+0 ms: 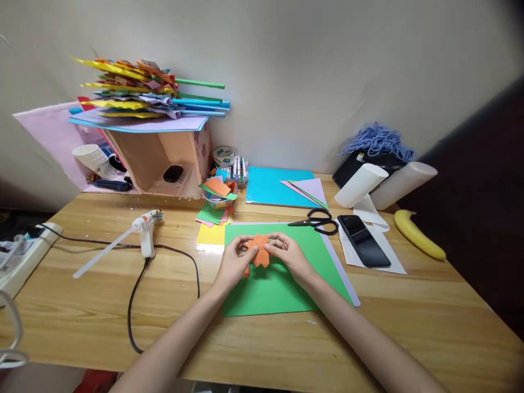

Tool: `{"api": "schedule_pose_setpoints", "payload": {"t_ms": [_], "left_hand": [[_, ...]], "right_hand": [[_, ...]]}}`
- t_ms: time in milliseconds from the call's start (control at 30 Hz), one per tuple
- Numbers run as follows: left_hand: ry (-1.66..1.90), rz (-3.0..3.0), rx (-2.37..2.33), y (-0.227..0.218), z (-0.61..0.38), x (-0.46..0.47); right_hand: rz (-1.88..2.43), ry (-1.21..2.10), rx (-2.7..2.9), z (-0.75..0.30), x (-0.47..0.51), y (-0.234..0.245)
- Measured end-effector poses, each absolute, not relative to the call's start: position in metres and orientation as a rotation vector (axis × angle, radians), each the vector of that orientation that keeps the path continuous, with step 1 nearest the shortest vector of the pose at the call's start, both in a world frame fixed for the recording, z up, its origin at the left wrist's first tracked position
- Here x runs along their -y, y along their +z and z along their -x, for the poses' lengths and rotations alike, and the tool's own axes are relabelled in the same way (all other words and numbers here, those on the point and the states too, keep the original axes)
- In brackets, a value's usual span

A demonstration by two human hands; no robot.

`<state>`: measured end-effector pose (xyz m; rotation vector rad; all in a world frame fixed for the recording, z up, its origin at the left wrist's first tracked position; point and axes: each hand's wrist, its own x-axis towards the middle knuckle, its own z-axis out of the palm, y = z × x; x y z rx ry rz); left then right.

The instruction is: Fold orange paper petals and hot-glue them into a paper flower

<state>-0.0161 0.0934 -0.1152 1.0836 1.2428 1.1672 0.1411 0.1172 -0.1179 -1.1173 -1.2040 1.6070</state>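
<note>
An orange paper flower [261, 255] with notched petals is pinched between my two hands, just above a green sheet of paper [282, 297]. My left hand [237, 259] grips its left side, the thumb near the flower's middle. On the right side my right hand [290, 255] pinches it between thumb and fingers. A small orange piece [246, 271] shows beneath my left hand; whether it belongs to the flower I cannot tell. Black scissors [317, 220] lie at the green sheet's far right edge.
A white glue gun [146, 234] stands at left, its black cord [196, 267] curving across the table. Behind are a pink box [200, 158] topped with paper flowers [135, 90] and a cup of paper scraps [220, 191]. A phone [363, 240] and a banana [420, 234] lie at right.
</note>
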Motion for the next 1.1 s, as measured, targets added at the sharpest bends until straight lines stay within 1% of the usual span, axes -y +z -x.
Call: {"api": "schedule_pose_setpoints", "payload": {"t_ms": [100,333,567,667,867,1100], "left_hand": [[1.225,-1.02,-1.202,-0.119,0.015,-0.093],[1.068,-1.09,-1.209,-0.126,0.008,-0.091],[1.071,-1.16,-1.244,-0.124,0.006,-0.09],[1.073,-1.222,-1.259,-0.123,0.007,-0.092],[1.117,-1.286,-1.338,-0.128,-0.003,-0.091],[1.135,-1.212,-1.255,-0.128,-0.01,-0.09]], "right_hand": [[1.109,1.564,1.28,-0.144,-0.111,-0.114],[1.286,1.295,1.434,-0.163,-0.103,-0.115],[1.238,1.432,1.216,-0.17,-0.097,-0.128],[1.185,1.442,1.26,-0.167,-0.101,-0.13],[1.222,1.182,1.52,-0.169,-0.1,-0.133],[1.028,0.847,1.68,-0.179,-0.091,-0.136]]}}
